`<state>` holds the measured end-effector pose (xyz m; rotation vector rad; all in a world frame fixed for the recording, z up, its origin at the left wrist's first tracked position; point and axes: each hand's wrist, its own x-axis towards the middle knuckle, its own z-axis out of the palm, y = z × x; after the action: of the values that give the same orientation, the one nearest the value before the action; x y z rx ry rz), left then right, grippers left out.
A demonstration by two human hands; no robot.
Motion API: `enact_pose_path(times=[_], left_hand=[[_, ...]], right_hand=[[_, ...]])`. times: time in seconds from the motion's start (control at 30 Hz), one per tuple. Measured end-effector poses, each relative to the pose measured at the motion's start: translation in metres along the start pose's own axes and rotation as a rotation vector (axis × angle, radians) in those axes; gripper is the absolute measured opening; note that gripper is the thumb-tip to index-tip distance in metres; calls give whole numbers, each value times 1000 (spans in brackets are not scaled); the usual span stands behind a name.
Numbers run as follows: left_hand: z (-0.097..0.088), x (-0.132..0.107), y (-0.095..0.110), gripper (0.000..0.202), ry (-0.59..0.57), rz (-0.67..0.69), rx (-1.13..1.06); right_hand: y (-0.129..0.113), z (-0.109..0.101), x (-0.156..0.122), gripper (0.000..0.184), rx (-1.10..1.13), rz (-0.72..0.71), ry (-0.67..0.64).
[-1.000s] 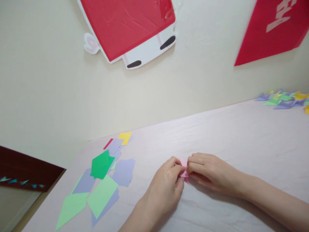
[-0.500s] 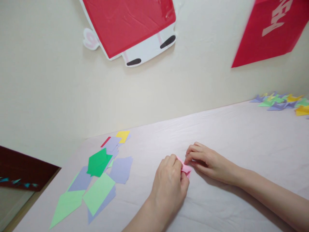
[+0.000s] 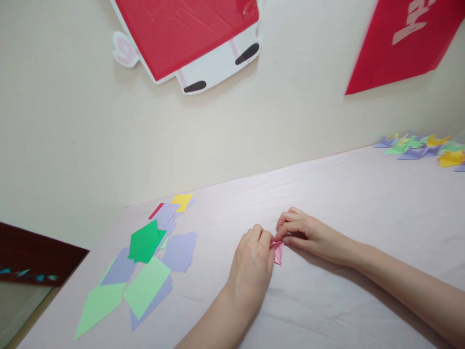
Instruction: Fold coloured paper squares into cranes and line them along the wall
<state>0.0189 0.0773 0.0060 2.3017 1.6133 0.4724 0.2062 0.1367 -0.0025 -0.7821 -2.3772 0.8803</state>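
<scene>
The fingers point(image 3: 291, 227) of the left hand point(image 3: 251, 261) and right hand point(image 3: 311, 237) pinch the pink paper point(image 3: 278, 253), seemingly part-folded, low over the cloth point(image 3: 337, 194), with folded pieces point(image 3: 451, 158) heaped far right and flat sheets point(image 3: 147, 287) unfolded at left.

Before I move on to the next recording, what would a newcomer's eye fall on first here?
Probably the big red-and-white cutout high on the pale wall, with a red panel at upper right. Next, the small pink folded paper at lower centre, between the left hand and right hand. Loose coloured sheets lie at lower left; folded paper pieces cluster at far right.
</scene>
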Motion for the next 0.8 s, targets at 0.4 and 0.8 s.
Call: enact_pose_path(times=[0.4, 0.8], left_hand=[[-1, 6, -4, 13, 38, -58, -119], [-14, 7, -12, 17, 4, -103, -369]], right_hand=[[-6, 3, 10, 8, -6, 134, 14], [-13, 10, 28, 6, -172, 294, -11]])
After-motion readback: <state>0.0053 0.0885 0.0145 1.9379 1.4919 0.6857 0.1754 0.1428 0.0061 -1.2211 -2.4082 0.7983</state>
